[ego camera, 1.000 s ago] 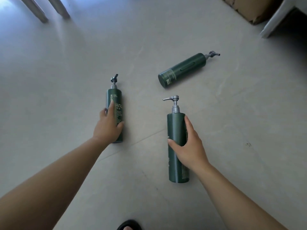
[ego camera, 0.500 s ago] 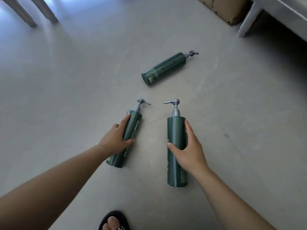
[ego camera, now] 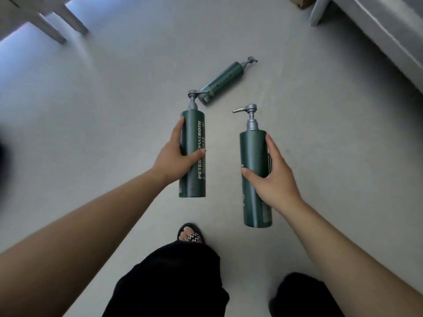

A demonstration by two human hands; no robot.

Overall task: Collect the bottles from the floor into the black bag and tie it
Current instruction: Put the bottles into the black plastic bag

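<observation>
- Left hand (ego camera: 177,154) grasps a dark green pump bottle (ego camera: 193,124) around its middle, thumb across the white lettering, pump pointing away from the person.
- Right hand (ego camera: 272,177) grips a second green bottle (ego camera: 253,147) the same way, thumb on its front, fingers wrapped over the right side.
- The two held bottles sit side by side, apart, above a sandalled foot (ego camera: 190,233).
- A third green bottle (ego camera: 223,82) lies on its side on the pale grey floor (ego camera: 114,110) just beyond them, untouched.
- Grey furniture (ego camera: 377,26) stands at the far right.
</observation>
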